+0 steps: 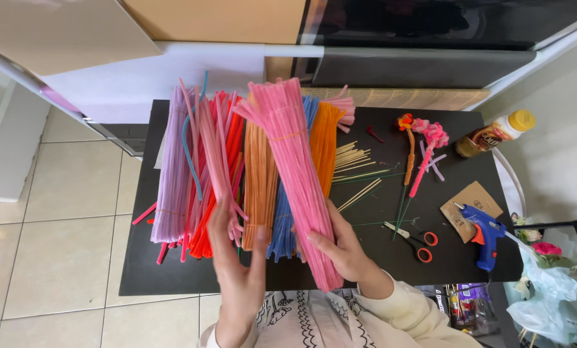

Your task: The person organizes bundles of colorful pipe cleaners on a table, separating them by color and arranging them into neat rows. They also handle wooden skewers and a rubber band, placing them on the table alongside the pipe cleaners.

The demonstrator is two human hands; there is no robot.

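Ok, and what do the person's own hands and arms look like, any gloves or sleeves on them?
Both hands are bare: no gloves, and I see no rings or watch. The right hand comes out of a loose cream long sleeve. The left hand shows a bare wrist, with only a sliver of cream cloth at the frame's bottom edge.

Pipe-cleaner bundles (pixel 237 174) left on table (pixel 140 270); scissors (pixel 412 240), glue gun (pixel 485 233) right.

Bright even daylight, soft shadows, sharp focus, slight edge distortion.
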